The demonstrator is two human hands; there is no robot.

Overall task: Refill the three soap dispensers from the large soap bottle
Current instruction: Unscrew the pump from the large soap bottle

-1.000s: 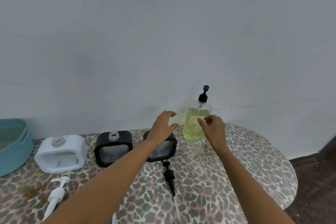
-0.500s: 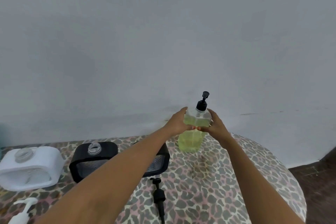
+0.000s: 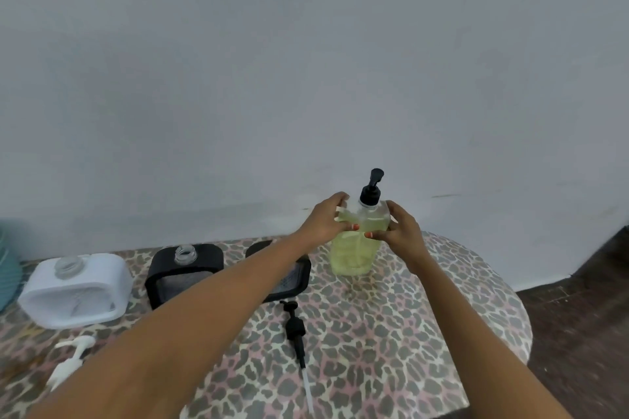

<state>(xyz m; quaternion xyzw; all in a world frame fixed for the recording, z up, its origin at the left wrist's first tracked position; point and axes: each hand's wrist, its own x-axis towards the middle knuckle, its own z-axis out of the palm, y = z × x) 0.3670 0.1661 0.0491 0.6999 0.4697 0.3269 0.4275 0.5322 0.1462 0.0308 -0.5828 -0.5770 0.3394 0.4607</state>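
The large clear soap bottle [image 3: 354, 252], full of yellow-green liquid and topped by a black pump, is gripped near its shoulder from both sides by my left hand [image 3: 323, 219] and my right hand [image 3: 401, 228]. Its base looks slightly above the table. A white dispenser [image 3: 78, 286] and a black dispenser [image 3: 183, 272] stand at the left with open necks. A second black dispenser [image 3: 292, 277] is mostly hidden behind my left forearm.
A leopard-print table [image 3: 391, 350] carries everything. A loose black pump [image 3: 296, 326] lies in the middle and a white pump [image 3: 68, 360] at the front left. A teal basket's edge [image 3: 5, 265] shows far left. Grey wall behind, dark floor at the right.
Both hands reached the large bottle and closed around it. It now sits a little nearer than where it stood by the wall. The camera view shifted slightly.
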